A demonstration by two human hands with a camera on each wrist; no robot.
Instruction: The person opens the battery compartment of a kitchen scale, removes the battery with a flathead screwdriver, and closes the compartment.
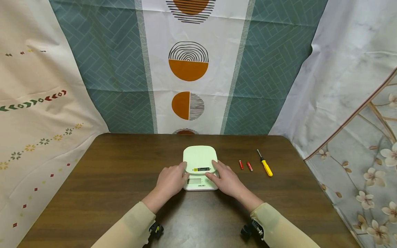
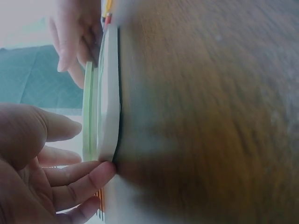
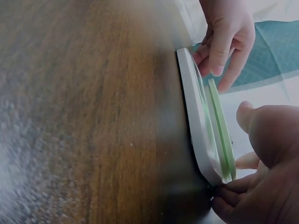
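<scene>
A pale green and white kitchen scale lies flat on the table, its small display facing me. My left hand holds its left side. In the left wrist view, fingertips of that hand touch the base's lower edge. On the opposite side, my right hand grips the scale, the thumb reaching over its front part. The right wrist view shows curled fingers at the edge of the white base. The undersides of some fingers are hidden.
Two small red batteries lie right of the scale. Beyond them is a screwdriver with a yellow handle. The brown wooden table ends at patterned cloth hangings at the back and sides.
</scene>
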